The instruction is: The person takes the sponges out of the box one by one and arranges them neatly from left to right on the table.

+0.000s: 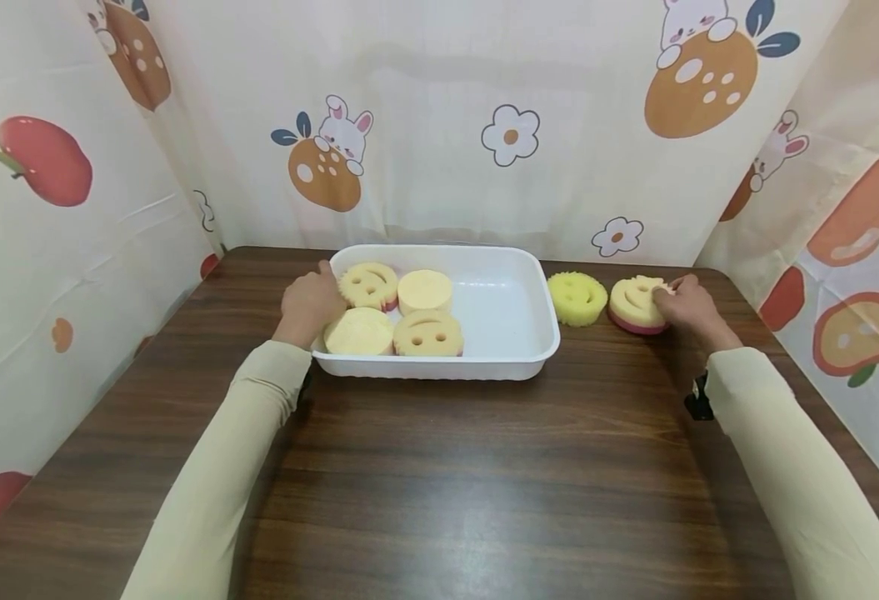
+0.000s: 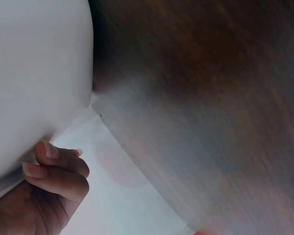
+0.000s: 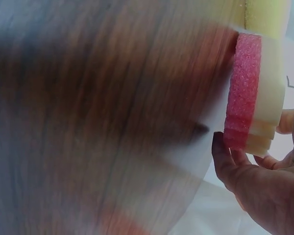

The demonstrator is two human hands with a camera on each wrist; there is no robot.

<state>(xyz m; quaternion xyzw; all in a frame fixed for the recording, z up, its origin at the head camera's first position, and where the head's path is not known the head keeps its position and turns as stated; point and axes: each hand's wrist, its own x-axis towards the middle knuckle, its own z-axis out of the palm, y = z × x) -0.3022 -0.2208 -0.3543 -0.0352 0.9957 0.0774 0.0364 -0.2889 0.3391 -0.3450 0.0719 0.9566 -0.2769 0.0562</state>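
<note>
A white tray stands on the table, and my left hand grips its left rim. In the left wrist view the fingers curl against the tray's outer wall. Inside lie two smiley-face sponges and two plain round cream sponges, grouped on the left side. At the right, my right hand holds a cream smiley sponge by its right edge. Its pink underside layer shows in the right wrist view, with fingers and thumb around the edge. A yellow smiley sponge sits between it and the tray.
The dark wooden table stretches in front of the tray. A printed curtain hangs behind the table and along both sides, close to its back edge.
</note>
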